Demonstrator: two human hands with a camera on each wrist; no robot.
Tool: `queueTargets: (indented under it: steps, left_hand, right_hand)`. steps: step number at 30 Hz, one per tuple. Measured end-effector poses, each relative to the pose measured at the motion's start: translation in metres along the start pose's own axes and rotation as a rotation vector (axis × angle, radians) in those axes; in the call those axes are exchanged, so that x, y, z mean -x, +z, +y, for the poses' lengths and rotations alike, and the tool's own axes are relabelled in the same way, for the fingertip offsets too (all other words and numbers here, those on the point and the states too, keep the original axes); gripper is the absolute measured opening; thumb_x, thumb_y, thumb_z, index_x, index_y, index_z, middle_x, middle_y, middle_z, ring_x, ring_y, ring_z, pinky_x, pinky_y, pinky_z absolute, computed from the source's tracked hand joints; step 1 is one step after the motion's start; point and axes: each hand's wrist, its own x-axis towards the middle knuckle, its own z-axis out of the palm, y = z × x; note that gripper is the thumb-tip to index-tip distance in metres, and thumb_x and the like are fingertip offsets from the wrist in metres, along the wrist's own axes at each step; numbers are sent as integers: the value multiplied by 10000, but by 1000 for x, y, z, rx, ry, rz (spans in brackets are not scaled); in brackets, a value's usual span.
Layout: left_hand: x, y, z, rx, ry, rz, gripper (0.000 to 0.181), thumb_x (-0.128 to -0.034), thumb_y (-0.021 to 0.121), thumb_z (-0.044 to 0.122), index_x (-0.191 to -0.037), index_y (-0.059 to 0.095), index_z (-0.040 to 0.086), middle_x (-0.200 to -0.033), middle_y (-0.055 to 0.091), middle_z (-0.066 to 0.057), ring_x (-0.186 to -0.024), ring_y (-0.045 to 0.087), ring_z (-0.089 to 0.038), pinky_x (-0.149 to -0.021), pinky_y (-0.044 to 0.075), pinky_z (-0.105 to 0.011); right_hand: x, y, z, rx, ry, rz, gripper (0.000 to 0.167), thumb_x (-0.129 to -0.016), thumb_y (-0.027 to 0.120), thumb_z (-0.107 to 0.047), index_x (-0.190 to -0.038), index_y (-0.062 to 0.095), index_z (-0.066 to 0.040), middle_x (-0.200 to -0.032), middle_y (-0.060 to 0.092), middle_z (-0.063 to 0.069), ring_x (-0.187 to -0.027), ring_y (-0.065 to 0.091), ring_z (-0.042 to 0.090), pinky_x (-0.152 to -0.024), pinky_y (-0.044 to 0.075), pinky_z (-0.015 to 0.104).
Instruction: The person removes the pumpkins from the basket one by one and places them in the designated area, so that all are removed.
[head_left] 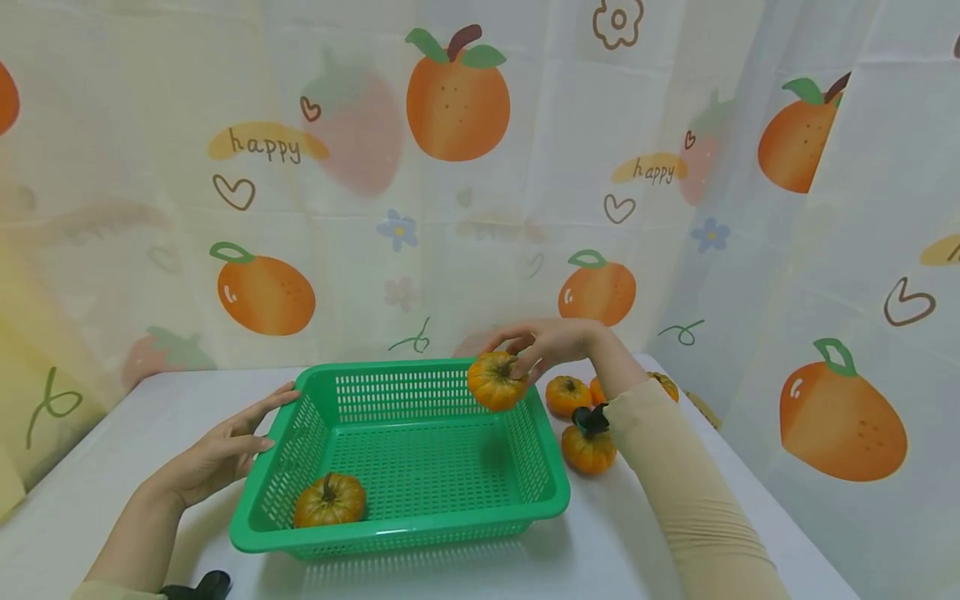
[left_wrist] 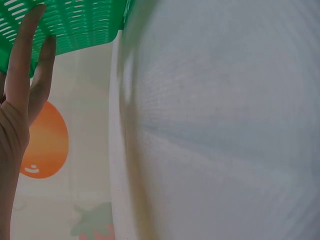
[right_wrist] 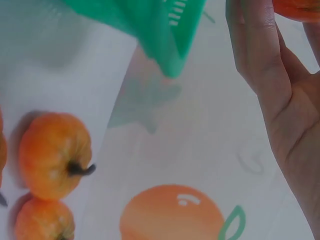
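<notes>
My right hand [head_left: 558, 340] holds a small orange pumpkin [head_left: 497, 382] over the right back corner of a green plastic basket [head_left: 405, 527]; only its edge shows in the right wrist view. My left hand [head_left: 225, 450] rests with fairly straight fingers against the basket's left side. In the left wrist view, two fingers [left_wrist: 21, 65] lie along the basket's slotted wall [left_wrist: 85, 25]. Inside the basket, a yellowish-orange pumpkin [head_left: 330, 500] with a dark stem sits in the front left corner.
Several small pumpkins stand on the white table [head_left: 622, 533] right of the basket, including one near pumpkin [head_left: 588, 452] and one behind it [head_left: 567, 395]. My right forearm [head_left: 682, 475] partly hides the group. A fruit-printed curtain [head_left: 525, 208] hangs behind the table.
</notes>
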Motion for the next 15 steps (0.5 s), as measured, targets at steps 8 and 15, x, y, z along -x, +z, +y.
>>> queueTargets:
  steps: [8,15]
  left_hand:
    - [0,-1,-1,24,16,-36,647,-1011,316,-16,-1596,105,166,-1636,-40,276,-1093,678,-107,-914,590,-358]
    - [0,-2,-1,38,15,-40,649,-1010,314,-17,-1595,103,167,-1621,-9,308,-1080,687,-140,-904,596,-366]
  right_hand:
    - [18,-6,15,-2,30,52,521,-888,636,-127,-1382,524,-250,-1439,491,86,-1275,528,245,-1012,547,404]
    - [33,-12,29,-32,31,82,541,-901,629,-134,-1414,485,-229,-1546,373,86,-1369,435,275,-1006,547,395]
